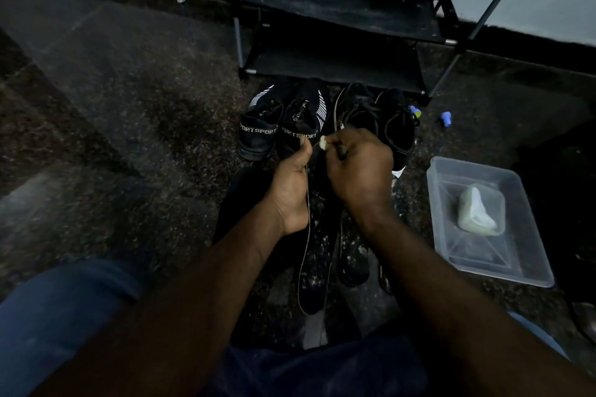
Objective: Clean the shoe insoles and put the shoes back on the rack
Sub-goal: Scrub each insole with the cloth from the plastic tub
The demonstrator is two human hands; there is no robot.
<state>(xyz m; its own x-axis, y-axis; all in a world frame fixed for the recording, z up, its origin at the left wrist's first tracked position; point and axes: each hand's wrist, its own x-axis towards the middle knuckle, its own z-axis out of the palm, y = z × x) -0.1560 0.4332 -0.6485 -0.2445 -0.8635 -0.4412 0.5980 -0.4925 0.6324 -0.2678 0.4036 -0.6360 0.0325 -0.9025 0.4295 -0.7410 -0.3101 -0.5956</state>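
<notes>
Above the lap, an insole (316,267) is gripped along its edge by the left hand (290,193), so its face is presented to the white wipe (322,142) pinched in the right hand (358,167). The shoes (261,129) are lined up on the floor at the rack's (338,19) front edge, presumably for return.

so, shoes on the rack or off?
Off. The SPORT pair and the plain black pair stand on the floor before the rack.
</notes>
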